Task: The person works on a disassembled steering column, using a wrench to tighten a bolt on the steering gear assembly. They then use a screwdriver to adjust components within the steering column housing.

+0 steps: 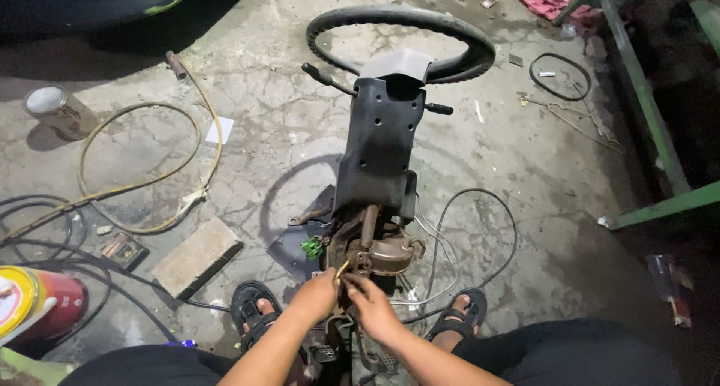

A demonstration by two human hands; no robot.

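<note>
A steering column assembly (379, 142) lies on the cracked concrete floor (285, 138), its black steering wheel (401, 42) at the far end and its rusty lower housing (382, 252) nearest the person. The left hand (315, 296) and right hand (373, 307) meet just below that housing, fingers pinched together on what seems a small brass part (343, 270), though it is too small to tell.

Harsh light from near camera, bright on cracked concrete floor (285, 131); corners and right edge fall into darkness. Steering wheel (401, 41) casts ring shadow down-left. Slight wide-angle bending at edges; focus mostly sharp.
</note>
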